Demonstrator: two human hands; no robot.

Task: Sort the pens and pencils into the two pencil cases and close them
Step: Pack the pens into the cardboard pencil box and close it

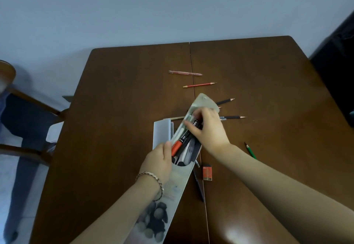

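Note:
A long grey fabric pencil case [179, 181] lies open on the brown table [124, 100], holding several pens, among them an orange-capped marker [177, 147]. My left hand [160, 160] grips the case's left edge. My right hand [207, 126] curls round a black marker [195, 124] inside the case's far end. A white box-shaped case [161, 131] stands open just left of it. Loose on the table lie a pink pen [184, 73], a red pencil [199, 85], dark pencils [226, 101] [233, 117], a green pencil [251, 150] and a dark pencil [199, 186].
An orange eraser [207, 172] lies right of the grey case. A wooden chair [23, 109] stands at the table's left side. A dark object [337, 67] is at the far right. A seam [191, 67] runs down the table's middle.

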